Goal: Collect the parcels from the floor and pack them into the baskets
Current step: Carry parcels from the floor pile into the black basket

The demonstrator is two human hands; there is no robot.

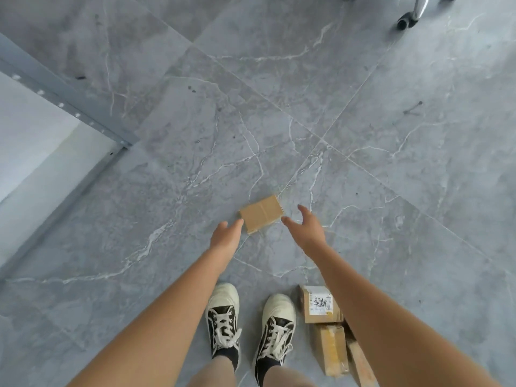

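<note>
A small flat brown cardboard parcel (262,213) lies on the grey marble floor ahead of my feet. My left hand (225,236) reaches toward its left edge with fingers straight, fingertips just short of the box. My right hand (305,226) is stretched toward its right edge, fingers spread and holding nothing. By my right foot lie more parcels: one with a white label (319,304), a taped one (333,349) below it, and a thin one (360,361) partly hidden under my right forearm. No basket is in view.
My two shoes (223,317) stand on the tiles behind the parcel. A grey metal rack frame (64,99) with a pale shelf runs along the left. A chair's castor wheel (405,22) shows at the top right.
</note>
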